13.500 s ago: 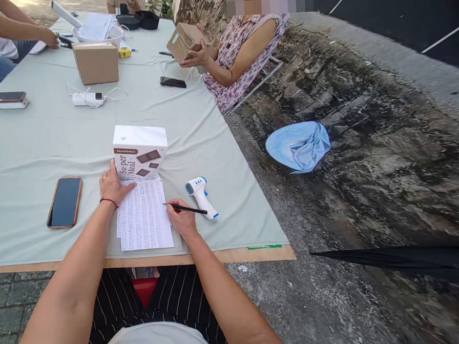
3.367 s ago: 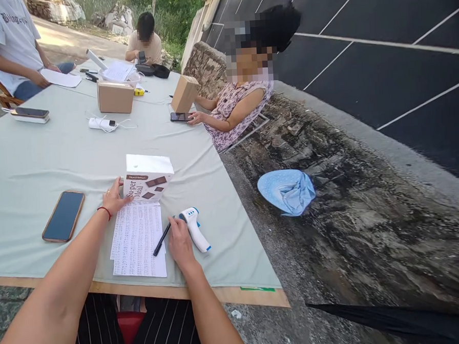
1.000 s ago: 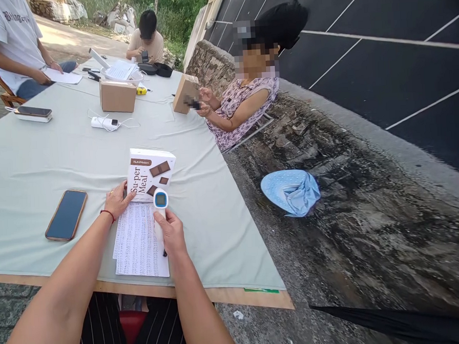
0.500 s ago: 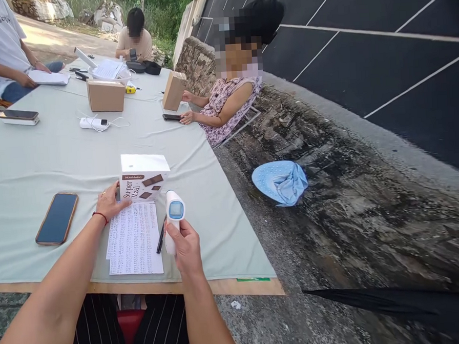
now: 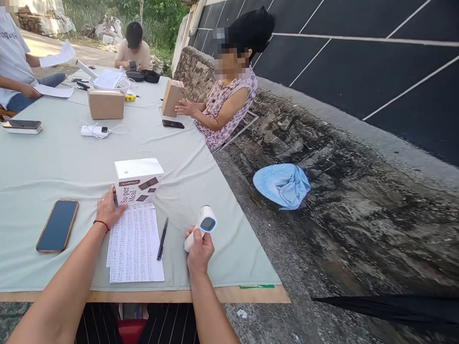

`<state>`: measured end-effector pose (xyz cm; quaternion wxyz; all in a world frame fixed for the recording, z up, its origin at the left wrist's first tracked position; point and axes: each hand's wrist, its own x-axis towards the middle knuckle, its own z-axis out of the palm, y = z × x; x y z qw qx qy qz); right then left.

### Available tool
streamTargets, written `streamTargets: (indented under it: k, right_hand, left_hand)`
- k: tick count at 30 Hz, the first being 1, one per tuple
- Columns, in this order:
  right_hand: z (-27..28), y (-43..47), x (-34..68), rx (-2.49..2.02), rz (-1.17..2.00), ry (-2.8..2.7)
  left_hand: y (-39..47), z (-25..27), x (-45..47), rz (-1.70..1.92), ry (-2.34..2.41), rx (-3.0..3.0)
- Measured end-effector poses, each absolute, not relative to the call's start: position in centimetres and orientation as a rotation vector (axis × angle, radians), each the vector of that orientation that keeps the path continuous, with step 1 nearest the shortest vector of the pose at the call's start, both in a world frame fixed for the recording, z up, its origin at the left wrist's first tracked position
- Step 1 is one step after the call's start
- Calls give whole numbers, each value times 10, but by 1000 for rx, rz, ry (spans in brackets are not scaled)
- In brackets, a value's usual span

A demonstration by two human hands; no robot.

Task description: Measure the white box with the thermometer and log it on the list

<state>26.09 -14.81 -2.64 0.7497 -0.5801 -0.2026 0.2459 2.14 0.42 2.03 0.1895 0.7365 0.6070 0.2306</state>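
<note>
My right hand (image 5: 200, 251) is closed around the handle of a white infrared thermometer (image 5: 206, 217), its blue-rimmed screen facing me. It is held over the cloth near the table's right edge. My left hand (image 5: 110, 208) grips the lower left corner of a white "Super Meal" box (image 5: 140, 184) printed with chocolate pieces; its thumb is in front and its fingers lie along the side, partly hidden. Printed sheets (image 5: 135, 249) lie in front of the box. A black pen (image 5: 163, 239) lies just right of the sheets, and a phone (image 5: 58, 225) in a brown case lies to the left.
Farther along the cloth-covered table (image 5: 67, 165) are a brown carton (image 5: 106, 104), a white charging device (image 5: 94, 131) and another phone (image 5: 22, 125). A person at the right touches a second carton (image 5: 172, 98). Two other people sit beyond. A blue hat (image 5: 282, 185) lies on the stone ledge.
My right hand has moved the thermometer rightward, away from the pen, and tilted it. My left hand stays at the box. The person at right has let go of a phone; another lifts a paper.
</note>
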Motion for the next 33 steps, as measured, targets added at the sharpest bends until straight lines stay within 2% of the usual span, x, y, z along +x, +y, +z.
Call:
streamTargets:
  k: [10,15,24,33]
  right_hand:
    - [-28,-152,262,-1390,591,-519]
    - [-37,-149,264,-1439,509,-550]
    - [-61,-143,263,-1900,21,-887]
    - [-70,-144,274,-1892,-241,-1125]
  left_hand:
    - [4,12,17,821,1713,1977]
    - [4,10,17,840,1736,1959]
    - [1,13,19,813,1746,1961]
    - [1,11,19,828,1739,1953]
